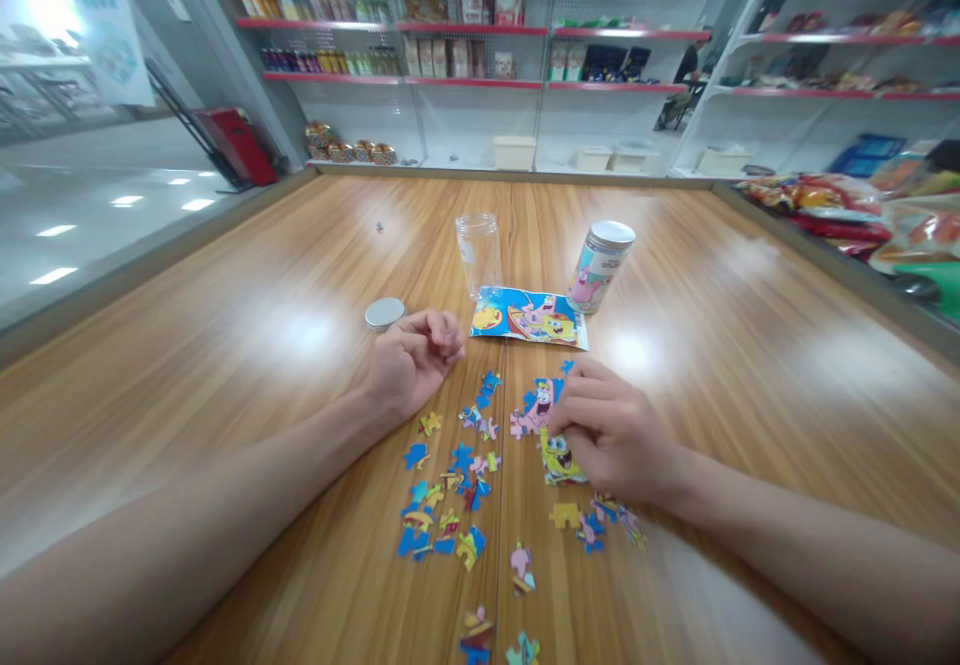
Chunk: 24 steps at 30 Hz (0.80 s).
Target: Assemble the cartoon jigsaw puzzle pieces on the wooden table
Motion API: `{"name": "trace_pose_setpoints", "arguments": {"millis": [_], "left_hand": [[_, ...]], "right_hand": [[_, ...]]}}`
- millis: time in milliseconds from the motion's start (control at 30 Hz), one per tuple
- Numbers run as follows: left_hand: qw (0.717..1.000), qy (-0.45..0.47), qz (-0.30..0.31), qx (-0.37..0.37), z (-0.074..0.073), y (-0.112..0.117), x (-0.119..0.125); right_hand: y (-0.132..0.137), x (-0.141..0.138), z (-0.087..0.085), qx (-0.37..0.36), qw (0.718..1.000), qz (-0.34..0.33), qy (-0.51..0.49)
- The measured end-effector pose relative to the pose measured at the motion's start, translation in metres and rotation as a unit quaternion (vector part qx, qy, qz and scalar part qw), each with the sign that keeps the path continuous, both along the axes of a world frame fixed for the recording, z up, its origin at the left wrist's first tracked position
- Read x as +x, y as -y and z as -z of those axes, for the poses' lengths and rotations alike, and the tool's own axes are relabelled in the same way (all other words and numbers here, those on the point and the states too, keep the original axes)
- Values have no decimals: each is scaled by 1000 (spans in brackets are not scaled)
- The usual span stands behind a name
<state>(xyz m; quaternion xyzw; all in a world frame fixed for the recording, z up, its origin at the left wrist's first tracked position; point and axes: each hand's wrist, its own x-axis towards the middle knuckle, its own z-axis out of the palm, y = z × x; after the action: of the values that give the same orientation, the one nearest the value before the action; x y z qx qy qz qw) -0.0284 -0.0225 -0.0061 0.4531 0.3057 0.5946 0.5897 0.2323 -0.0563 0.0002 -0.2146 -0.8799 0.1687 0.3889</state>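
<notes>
My left hand rests on the wooden table with its fingers curled together, and nothing shows in them. Just behind it lies a round silver lid. My right hand is closed over a partly joined jigsaw puzzle with a pink and a yellow cartoon figure. Its fingertips press at a yellow face puzzle piece; they are partly hidden. Loose puzzle pieces lie scattered between my hands, and several more, such as a yellow piece, sit nearer to me.
Beyond my hands lies a picture sheet. A clear open jar stands behind it, and a lidded printed canister to its right. Snack bags fill the right side. Stocked shelves line the back; a person sits far off.
</notes>
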Motion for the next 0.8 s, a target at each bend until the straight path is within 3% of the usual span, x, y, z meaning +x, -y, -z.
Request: {"name": "trace_pose_setpoints", "arguments": {"millis": [167,333,433,600,800], "left_hand": [[996,-69,48,35,7,6,3],[986,-135,62,79,10,8,1],[971,-201,66,115,9,8,-1],[939,-299,91,146,2,10,1],[914,-355,104,169,-5,14,6]], "right_hand": [[-15,15,-6,-69,982,129,-121],[-51,32,4,-220,926,229,-205],[-60,33,10,-237,925,230,-188],[-51,26,10,-217,948,187,-139],[-48,22,7,-186,964,164,-96]]}}
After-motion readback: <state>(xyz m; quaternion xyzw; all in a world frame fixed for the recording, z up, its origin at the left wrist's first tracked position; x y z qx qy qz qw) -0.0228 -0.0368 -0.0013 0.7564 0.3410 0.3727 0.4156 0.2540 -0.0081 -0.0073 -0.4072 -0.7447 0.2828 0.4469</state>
